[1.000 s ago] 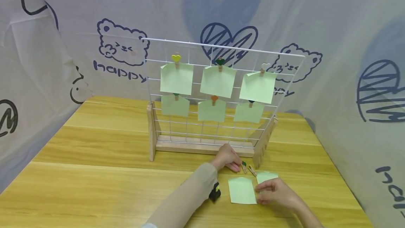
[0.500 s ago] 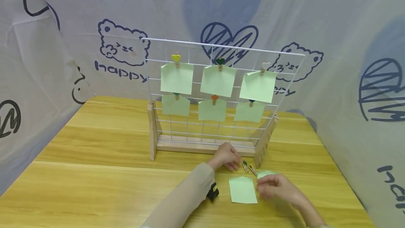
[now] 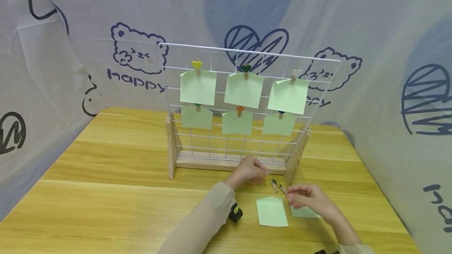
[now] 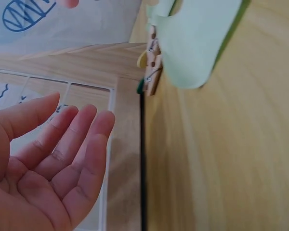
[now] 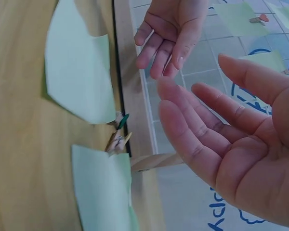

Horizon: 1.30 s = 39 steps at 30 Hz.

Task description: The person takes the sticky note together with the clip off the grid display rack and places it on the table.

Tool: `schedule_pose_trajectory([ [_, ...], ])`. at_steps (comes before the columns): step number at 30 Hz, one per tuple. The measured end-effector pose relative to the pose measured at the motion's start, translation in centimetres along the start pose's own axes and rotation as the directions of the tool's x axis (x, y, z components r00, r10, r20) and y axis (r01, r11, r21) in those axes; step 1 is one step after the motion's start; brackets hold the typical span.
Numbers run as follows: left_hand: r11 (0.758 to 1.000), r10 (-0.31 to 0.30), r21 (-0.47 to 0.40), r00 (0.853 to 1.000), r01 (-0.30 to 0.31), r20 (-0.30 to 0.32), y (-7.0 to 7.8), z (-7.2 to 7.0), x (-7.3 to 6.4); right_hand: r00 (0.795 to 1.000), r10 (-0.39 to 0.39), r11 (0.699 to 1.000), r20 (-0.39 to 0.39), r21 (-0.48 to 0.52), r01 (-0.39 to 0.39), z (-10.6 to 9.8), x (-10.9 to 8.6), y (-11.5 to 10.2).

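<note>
My left hand (image 3: 248,171) hovers in front of the rack's wooden base, fingers loosely bent, holding nothing. In the left wrist view its palm and fingers are bare. My right hand (image 3: 312,199) hangs over the right green sticky note (image 3: 306,213) and hides its upper part; in the right wrist view this hand (image 5: 231,149) is empty too. Another green sticky note (image 3: 272,211) lies flat to its left. Between the hands, just behind the notes, lie two small wooden clothespins: one with a green decoration (image 3: 274,185), the other, yellowish clothespin (image 3: 282,188) near my right fingertips.
A white wire grid (image 3: 247,52) stands in a wooden base (image 3: 205,162) at mid-table. Two rows of green notes (image 3: 197,87) hang on it from heart-topped and other decorated clothespins. A small black object with a yellow mark (image 3: 235,213) shows beside my left sleeve. Printed cloth surrounds the table.
My right hand has lifted and moved away from me, uncovering the right note's lower part. My left hand has drawn slightly left and back from the clothespins.
</note>
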<state>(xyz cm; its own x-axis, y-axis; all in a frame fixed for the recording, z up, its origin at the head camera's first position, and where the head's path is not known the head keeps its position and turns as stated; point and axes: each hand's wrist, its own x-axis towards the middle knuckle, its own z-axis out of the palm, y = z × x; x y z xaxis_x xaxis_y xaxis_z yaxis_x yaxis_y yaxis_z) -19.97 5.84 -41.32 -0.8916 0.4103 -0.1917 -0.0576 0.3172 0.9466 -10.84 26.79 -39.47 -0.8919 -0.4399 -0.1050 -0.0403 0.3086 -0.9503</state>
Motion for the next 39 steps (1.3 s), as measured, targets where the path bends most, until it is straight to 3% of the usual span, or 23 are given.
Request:
schedule_pose_trajectory([
  [14, 0.998, 0.053, -0.038, 0.999, -0.053, -0.012, 1.7, -1.7, -1.0, 0.979, -0.166, 0.986, -0.121, -0.023, 0.164, -0.2, 1.3, -1.7],
  [23, 0.997, 0.036, -0.064, 0.998, -0.039, -0.044, 2.9, -2.8, -1.5, 0.963, -0.166, 0.986, -0.214, -0.038, 0.162, -0.4, 2.1, -3.0],
  [29, 0.995, 0.085, -0.053, 0.995, -0.088, -0.054, 3.7, -3.3, -2.1, 0.958, -0.150, 0.989, -0.245, -0.052, 0.141, -0.3, 2.6, -3.8],
  [39, 0.982, 0.186, -0.028, 0.979, -0.188, -0.080, 5.6, -3.6, -3.2, 0.931, -0.213, 0.976, -0.297, -0.110, 0.188, -0.8, 3.4, -5.0],
])
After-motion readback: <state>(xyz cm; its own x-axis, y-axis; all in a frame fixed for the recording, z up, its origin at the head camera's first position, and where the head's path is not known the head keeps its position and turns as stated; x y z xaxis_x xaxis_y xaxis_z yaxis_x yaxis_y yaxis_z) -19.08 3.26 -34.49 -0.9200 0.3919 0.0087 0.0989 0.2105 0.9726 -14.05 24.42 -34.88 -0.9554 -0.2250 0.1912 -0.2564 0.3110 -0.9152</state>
